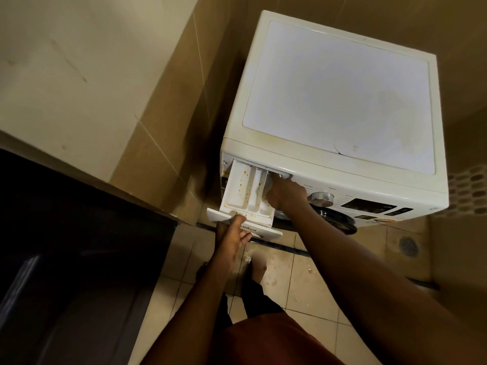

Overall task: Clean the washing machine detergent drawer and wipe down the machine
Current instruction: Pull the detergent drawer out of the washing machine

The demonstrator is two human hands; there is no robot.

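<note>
Item: detergent drawer point(238, 188), one, white moulded plastic, drawn well out of the slot at the top-left corner of the front of the washing machine point(340, 88) and overhanging the floor. Compartments: three counted, a wide one on the left, a narrow one in the middle, and a third on the right mostly covered by a hand. Orange-brown residue point(246, 192) spots the first two. Handling, as judged: light, rigid and thin-walled, probably slick where detergent film lies, and liable to flex or crack if twisted in its runners. It is best held by the front panel point(266, 231) with the other hand steadying a side wall, then drawn straight out while any release catch at the back is pressed. Hands: two. Left hand point(232, 234) grips the front panel, thumb over its top edge and fingers against its face. Right hand point(286, 192) reaches down into the rear of the right compartment; its fingertips are hidden, so whether it presses or grasps anything cannot be told. Machine fittings: one control dial point(322, 198), one dark display panel point(369, 205), one round door point(334, 219), partly seen. Surroundings: tiled floor point(303, 280) with scattered specks, one floor drain point(408, 245), tiled wall point(168, 143) to the left. No cloth or brush in view.
</note>
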